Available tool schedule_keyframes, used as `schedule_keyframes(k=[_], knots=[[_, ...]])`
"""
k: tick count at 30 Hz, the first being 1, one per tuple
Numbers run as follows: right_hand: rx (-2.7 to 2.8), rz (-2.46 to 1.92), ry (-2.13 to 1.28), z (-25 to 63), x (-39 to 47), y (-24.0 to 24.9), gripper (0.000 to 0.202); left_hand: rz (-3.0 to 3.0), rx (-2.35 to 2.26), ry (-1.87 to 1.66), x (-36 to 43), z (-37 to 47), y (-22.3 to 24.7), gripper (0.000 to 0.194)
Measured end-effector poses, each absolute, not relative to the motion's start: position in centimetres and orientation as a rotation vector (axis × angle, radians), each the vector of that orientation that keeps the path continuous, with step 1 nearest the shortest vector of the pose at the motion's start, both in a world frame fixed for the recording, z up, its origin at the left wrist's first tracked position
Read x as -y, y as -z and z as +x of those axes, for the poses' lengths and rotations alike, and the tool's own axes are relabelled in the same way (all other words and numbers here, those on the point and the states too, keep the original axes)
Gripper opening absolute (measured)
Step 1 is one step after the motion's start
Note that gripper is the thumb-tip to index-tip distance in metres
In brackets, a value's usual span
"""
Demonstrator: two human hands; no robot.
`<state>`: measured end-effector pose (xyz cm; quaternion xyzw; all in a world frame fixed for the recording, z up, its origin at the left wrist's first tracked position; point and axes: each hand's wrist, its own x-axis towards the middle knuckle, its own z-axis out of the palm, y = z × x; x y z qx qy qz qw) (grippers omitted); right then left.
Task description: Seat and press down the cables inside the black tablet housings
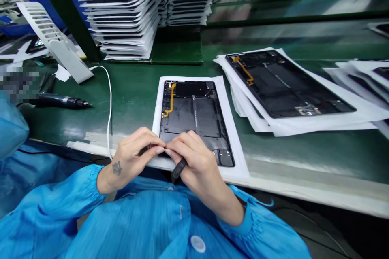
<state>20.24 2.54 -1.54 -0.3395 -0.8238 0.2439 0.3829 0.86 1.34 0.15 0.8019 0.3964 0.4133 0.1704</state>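
Observation:
An opened black tablet housing (194, 113) with an orange flex strip (172, 99) lies on a white sheet (240, 162) near the table's front edge. Over its lower left part my two hands meet at the fingertips. My left hand (136, 151) is closed in a pinch, and what sits between its thumb and finger is too small to name. My right hand (197, 158) has its fingers curled round a dark tool (178, 170), whose thick end points down toward my body. Its thumb and forefinger touch the left fingertips.
Another open housing (288, 85) rests on stacked sheets at the right. Tall piles of sheeted panels (127, 20) stand at the back. On the left are a white stand (57, 44), its cable (110, 101) and an electric screwdriver (60, 100). A co-worker's sleeve (12, 125) shows far left.

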Motion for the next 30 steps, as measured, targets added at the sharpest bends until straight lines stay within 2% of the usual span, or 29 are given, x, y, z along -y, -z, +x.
schedule_keyframes(k=[12, 19, 24, 30], knots=[[2.096, -0.849, -0.569, 20.2, -2.5, 1.6, 0.018, 2.324, -1.169, -1.115, -1.5, 0.9, -0.5, 0.004], [2.228, -0.810, -0.245, 21.2, -2.3, 1.9, 0.020, 2.629, -1.178, -0.940, -2.5, -0.3, -0.3, 0.005], [2.374, -0.757, -0.197, 21.5, -2.3, 2.0, 0.027, 2.853, -1.159, -0.779, -2.3, -1.4, 0.5, 0.006], [2.409, -0.750, -0.133, 21.1, -2.4, 1.7, 0.028, 3.167, -0.955, -0.634, -2.3, -1.7, -0.9, 0.015]])
